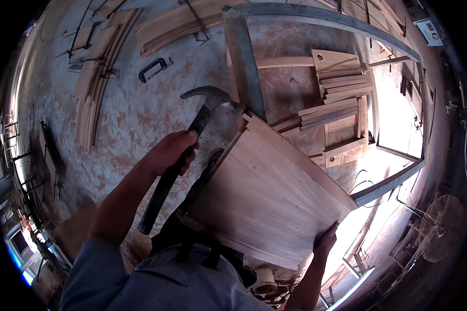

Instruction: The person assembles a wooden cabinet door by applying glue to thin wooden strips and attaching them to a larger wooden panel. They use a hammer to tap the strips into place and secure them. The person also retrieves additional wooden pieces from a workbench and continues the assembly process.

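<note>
My left hand is wrapped round the dark handle of a claw hammer. The hammer's head is up, close to the far left corner of a wooden panel. This pale panel has a framing strip along its far edge and lies tilted in front of me, against a metal frame. At the panel's near right corner my right hand grips its edge, with some of the fingers hidden beneath the wood.
Stacked wooden strips lie inside the metal frame. Boards and a C-clamp rest on the stained floor at the far left. A fan stands on the right, and a pale bucket sits near my body.
</note>
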The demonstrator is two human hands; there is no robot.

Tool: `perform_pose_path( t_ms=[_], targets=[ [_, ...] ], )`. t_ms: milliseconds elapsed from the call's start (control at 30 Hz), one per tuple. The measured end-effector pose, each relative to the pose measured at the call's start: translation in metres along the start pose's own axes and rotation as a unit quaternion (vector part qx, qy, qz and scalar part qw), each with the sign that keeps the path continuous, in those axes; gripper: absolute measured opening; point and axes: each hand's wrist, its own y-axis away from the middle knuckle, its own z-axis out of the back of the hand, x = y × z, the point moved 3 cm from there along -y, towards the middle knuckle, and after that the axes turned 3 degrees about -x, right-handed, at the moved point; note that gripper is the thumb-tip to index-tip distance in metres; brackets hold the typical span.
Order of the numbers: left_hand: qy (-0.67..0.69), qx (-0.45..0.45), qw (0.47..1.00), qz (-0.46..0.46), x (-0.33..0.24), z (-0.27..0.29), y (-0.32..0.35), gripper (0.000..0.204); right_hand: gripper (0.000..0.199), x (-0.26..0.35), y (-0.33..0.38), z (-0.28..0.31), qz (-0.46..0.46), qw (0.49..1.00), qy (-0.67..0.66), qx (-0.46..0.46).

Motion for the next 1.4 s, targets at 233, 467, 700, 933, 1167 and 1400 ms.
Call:
perform_pose_path(
  t_ms=[233, 467, 700, 933, 1167, 1400],
  targets=[
    [-0.018, -0.001, 1.000, 0.005, -0.003, 0.007, -0.007, 0.039, 0.078, -0.013, -0.019, 0.007, 0.025, 0.999, 0.024, -0.008],
    [0.037, 0.017, 0.999, 0.027, 0.003, -0.006, -0.006, 0.039, 0.079, 0.007, 0.003, -0.009, -0.018, 0.999, -0.005, -0.049],
    [0.079, -0.057, 0.995, -0.002, -0.008, 0.023, 0.000, 0.039, 0.072, 0.012, 0.008, -0.011, 0.011, 0.997, 0.008, -0.079],
    [-0.027, 0.007, 0.999, 0.041, 0.005, -0.003, 0.001, 0.036, 0.077, 0.019, 0.019, -0.021, -0.043, 0.997, -0.030, -0.059],
    [0.008, -0.038, 0.999, 0.013, 0.002, 0.015, 0.006, 0.038, 0.073, 0.014, 0.015, -0.017, -0.013, 0.995, -0.008, -0.101],
    [-0.036, -0.028, 0.998, 0.044, 0.039, 0.055, 0.037, 0.036, 0.060, 0.004, 0.001, -0.007, 0.083, 0.985, 0.117, -0.094]
  ],
)
